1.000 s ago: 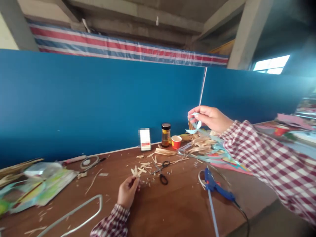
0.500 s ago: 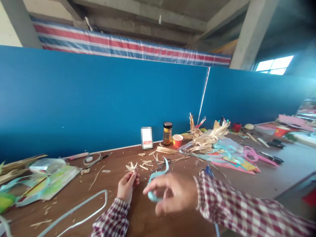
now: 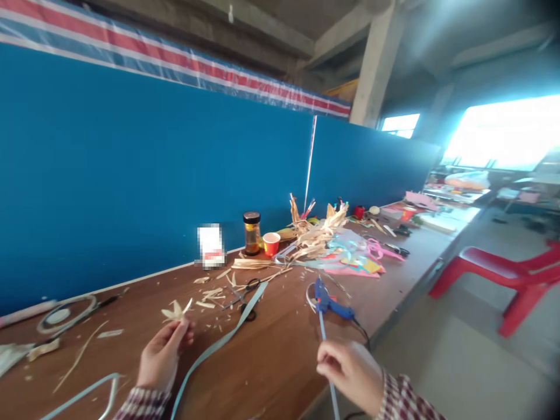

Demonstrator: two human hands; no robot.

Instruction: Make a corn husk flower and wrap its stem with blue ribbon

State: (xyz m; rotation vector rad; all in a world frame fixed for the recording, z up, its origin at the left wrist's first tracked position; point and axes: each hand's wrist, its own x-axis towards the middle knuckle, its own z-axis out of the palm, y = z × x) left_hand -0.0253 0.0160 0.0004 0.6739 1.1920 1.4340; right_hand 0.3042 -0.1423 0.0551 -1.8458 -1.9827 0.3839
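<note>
My left hand is closed on the stem of a small pale straw flower, held just above the brown table. Lower right, my right hand is curled, its fingers pinched round the long pale blue glue stick that pokes out of the back of a blue glue gun lying on the table. Between my hands a long pale blue strip lies flat on the table, and neither hand touches it.
Black scissors lie among straw scraps. A dark jar and a red cup stand by the blue partition. Straw husks and coloured strips are heaped further right. A red chair stands beyond the table's right edge.
My right hand brought the blue strip down from the far pile, let it go on the table, and closed at the glue stick. The view swung right. The left hand kept the flower.
</note>
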